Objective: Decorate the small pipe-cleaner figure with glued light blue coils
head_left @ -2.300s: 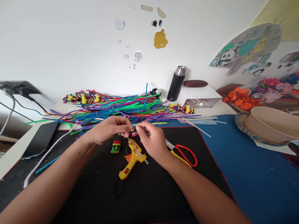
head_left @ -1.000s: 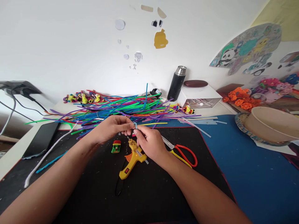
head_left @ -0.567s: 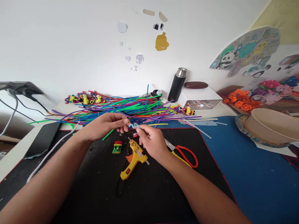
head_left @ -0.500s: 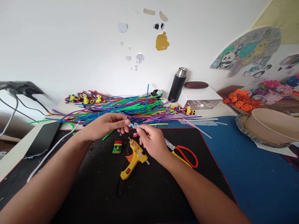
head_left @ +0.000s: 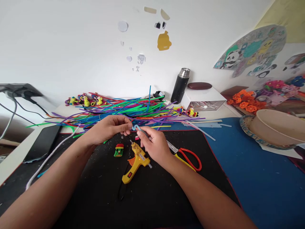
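Between my hands is a short light-blue pipe cleaner (head_left: 135, 127), bent into a wavy shape. My left hand (head_left: 116, 126) pinches its left end between thumb and fingertips. The other end is gripped by my right hand (head_left: 152, 140), whose fingers partly cover it. Below them a yellow hot glue gun (head_left: 135, 163) lies on the black mat (head_left: 95, 194), a glue stick poking from its back. Left of the gun sits a small green, red and yellow figure (head_left: 118, 150). Scissors with red and yellow handles (head_left: 190, 159) lie beside my right wrist.
A heap of coloured pipe cleaners (head_left: 133, 109) spreads along the back. Behind it stand a black thermos (head_left: 179, 87) and a white box (head_left: 205, 98). Clear glue sticks (head_left: 202, 125) lie at right, near a beige bowl (head_left: 281, 127). A phone (head_left: 43, 143) and white cable (head_left: 52, 156) are at left.
The pipe cleaner's bend looks tighter, with its right part now slanting down along my right fingers. Both hands stay in nearly the same place. The whole view has shifted slightly.
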Motion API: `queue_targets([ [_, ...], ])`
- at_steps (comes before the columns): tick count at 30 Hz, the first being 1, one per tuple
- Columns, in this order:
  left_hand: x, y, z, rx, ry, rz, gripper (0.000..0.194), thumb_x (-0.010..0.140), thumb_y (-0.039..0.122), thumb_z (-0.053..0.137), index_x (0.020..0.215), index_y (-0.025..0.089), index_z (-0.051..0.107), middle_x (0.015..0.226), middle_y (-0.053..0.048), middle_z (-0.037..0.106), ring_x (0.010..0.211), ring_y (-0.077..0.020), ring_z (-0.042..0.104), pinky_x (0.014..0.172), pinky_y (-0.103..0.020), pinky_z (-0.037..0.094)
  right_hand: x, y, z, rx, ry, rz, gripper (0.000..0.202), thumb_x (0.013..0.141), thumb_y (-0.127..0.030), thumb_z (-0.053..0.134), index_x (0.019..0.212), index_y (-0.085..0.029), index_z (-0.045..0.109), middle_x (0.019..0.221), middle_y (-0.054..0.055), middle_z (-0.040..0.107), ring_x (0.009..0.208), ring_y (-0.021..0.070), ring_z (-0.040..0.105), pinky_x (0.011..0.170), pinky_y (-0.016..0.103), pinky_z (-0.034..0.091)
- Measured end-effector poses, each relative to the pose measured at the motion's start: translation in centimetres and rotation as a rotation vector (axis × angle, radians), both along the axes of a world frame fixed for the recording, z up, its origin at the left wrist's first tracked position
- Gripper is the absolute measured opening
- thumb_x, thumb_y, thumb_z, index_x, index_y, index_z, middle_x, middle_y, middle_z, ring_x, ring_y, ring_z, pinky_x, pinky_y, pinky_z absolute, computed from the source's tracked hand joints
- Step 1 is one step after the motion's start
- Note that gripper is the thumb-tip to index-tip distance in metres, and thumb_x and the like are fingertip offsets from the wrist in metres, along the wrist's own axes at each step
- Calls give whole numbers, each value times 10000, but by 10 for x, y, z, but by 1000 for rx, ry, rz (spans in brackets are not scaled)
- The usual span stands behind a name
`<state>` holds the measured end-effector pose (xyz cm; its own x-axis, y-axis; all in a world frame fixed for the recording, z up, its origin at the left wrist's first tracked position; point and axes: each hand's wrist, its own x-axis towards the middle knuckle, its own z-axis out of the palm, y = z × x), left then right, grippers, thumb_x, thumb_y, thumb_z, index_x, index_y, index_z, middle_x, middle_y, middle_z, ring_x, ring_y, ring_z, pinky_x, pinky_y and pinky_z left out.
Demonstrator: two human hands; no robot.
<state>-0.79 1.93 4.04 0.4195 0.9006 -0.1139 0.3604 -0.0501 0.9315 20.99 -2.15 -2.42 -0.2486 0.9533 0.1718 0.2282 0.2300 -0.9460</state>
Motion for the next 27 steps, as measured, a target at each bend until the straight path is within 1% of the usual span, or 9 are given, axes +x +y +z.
queue_targets([
  [3,0,0,1,32,24,12,428,855,614,785,834,189,745,765,-27,742,719,-177,655,699,-279,539,0,0,2,-63,90,39,397,1046,-547,561,1126,-201,739,651,-14,647,504,124,563,520,243,412],
  [6,0,0,1,59,39,20,443,851,628,781,833,187,738,760,-24,736,720,-180,658,699,-283,541,-1,1,4,-153,227,61,439,1031,-590,563,1038,-186,733,640,-27,627,446,96,510,481,235,404],
  [10,0,0,-1,84,46,31,455,858,636,773,836,183,742,772,-26,739,730,-181,665,708,-283,543,0,5,6,-287,365,106,520,986,-648,582,1037,-161,758,606,-28,624,399,88,502,418,231,345],
  [13,0,0,-1,81,34,31,456,854,642,779,836,187,749,770,-27,745,731,-183,668,705,-285,544,0,8,7,-377,413,139,521,943,-650,630,1039,-158,769,589,-33,618,390,87,504,388,222,292],
  [15,0,0,-1,66,28,23,464,849,654,779,843,190,761,771,-35,755,731,-188,671,701,-290,546,1,9,9,-413,432,131,485,918,-627,668,1017,-163,770,591,-38,616,391,82,495,378,214,273],
  [20,-4,2,0,23,15,1,493,889,671,739,866,181,782,812,-66,777,737,-195,671,696,-299,543,3,9,11,-445,444,69,406,897,-573,706,977,-178,752,589,-48,605,404,81,492,379,207,281],
  [27,-5,1,1,18,-33,-5,479,921,661,724,887,186,772,824,-57,762,752,-188,665,695,-283,533,1,10,7,-359,403,59,384,912,-561,692,940,-180,733,565,-52,592,404,89,498,400,221,309],
])
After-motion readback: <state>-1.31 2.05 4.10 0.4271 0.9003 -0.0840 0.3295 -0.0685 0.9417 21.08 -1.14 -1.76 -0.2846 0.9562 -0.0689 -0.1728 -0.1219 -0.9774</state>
